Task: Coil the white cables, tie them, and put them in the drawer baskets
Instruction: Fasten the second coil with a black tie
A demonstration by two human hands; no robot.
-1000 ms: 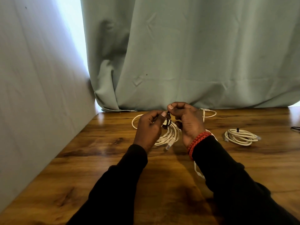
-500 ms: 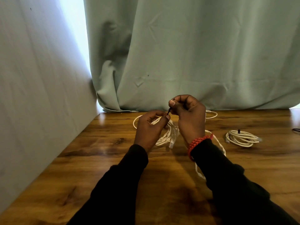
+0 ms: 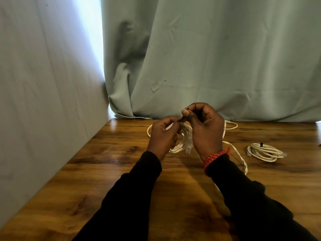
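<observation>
Hands (image 3: 184,131) on coiled cable (image 3: 186,139); tie (image 3: 182,117) perhaps

Since a second ago both hands have lifted the coiled white cable (image 3: 185,139) off the worktop (image 3: 121,171), the right hand (image 3: 205,129) rising higher and drawing the dark tie (image 3: 182,118) up from the left hand (image 3: 163,136)
</observation>
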